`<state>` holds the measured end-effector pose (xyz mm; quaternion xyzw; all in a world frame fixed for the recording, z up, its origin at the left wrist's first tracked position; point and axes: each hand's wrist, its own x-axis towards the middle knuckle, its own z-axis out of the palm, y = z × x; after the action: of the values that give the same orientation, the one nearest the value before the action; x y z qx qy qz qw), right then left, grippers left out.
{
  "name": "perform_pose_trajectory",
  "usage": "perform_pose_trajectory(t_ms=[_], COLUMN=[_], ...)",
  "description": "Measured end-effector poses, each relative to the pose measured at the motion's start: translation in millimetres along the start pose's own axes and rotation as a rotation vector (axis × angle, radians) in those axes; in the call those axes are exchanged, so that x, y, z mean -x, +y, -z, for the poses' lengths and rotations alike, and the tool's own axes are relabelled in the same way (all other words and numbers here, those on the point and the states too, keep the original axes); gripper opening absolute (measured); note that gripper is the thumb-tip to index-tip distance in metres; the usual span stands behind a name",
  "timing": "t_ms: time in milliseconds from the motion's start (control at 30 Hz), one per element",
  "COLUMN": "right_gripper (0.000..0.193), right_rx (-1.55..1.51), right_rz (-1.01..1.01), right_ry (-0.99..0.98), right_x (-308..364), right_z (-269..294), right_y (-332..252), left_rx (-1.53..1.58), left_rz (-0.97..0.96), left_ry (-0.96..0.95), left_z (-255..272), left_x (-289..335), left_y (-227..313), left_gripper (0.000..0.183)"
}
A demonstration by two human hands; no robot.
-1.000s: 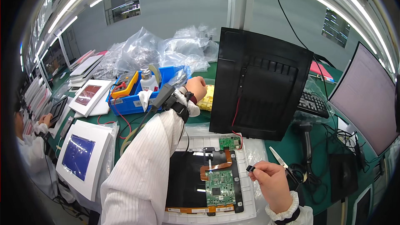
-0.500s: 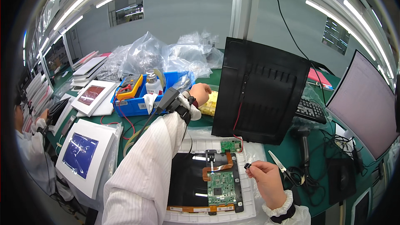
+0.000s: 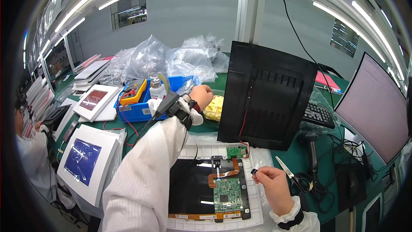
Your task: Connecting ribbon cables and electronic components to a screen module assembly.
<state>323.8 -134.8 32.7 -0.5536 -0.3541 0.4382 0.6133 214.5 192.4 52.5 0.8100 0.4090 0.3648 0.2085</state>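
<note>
My right hand (image 3: pixel 275 189) pinches a small black part (image 3: pixel 254 172) between thumb and fingertips, just past the right edge of an opened display panel (image 3: pixel 193 184). The panel lies in a white frame (image 3: pixel 255 197) and carries a green circuit board (image 3: pixel 228 194), an orange flat cable (image 3: pixel 231 172) and a smaller green board (image 3: pixel 237 152) at its top. My left arm reaches over the panel's left side. At a clear tray of yellow pieces (image 3: pixel 213 108), my left hand (image 3: pixel 201 96) is closed with fingers curled; what they hold, if anything, is hidden.
A black back cover (image 3: pixel 270 99) stands upright behind the panel, a thin red wire joining them. Scissors (image 3: pixel 288 169), a handheld scanner (image 3: pixel 312 154) and a monitor (image 3: pixel 377 107) are at right. A blue bin (image 3: pixel 137 111) with a meter and bottle, and white-framed screens (image 3: pixel 83 159), are at left.
My left hand has drawn slightly left at the yellow pieces, and its forearm has shifted a little left. My right hand keeps its pinch on the black part.
</note>
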Motion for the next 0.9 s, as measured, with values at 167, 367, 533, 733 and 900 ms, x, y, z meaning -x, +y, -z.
perform_pose_trajectory(t_ms=[167, 367, 533, 733, 900], right_gripper=[0.008, 0.006, 0.01, 0.007, 0.012], right_rx=[0.152, 0.396, 0.517, 0.401, 0.113], right_rz=[0.204, 0.489, 0.588, 0.551, 0.209], right_ry=[0.052, 0.04, 0.021, 0.002, -0.119], right_x=[1, 7, 17, 10, 4], right_z=[1, -16, -26, -5, -2], right_y=[4, 7, -2, -4, -5], left_rx=[0.312, 0.336, 0.398, 0.633, 0.777], left_rz=[-0.018, -0.207, -0.217, 0.173, 0.236], left_ry=[-0.391, -0.729, -0.654, -0.74, -0.787], left_z=[31, 42, 35, 55, 58], left_x=[77, 185, 198, 191, 191], left_y=[75, 120, 114, 112, 109], left_gripper=[0.021, 0.022, 0.024, 0.023, 0.023])
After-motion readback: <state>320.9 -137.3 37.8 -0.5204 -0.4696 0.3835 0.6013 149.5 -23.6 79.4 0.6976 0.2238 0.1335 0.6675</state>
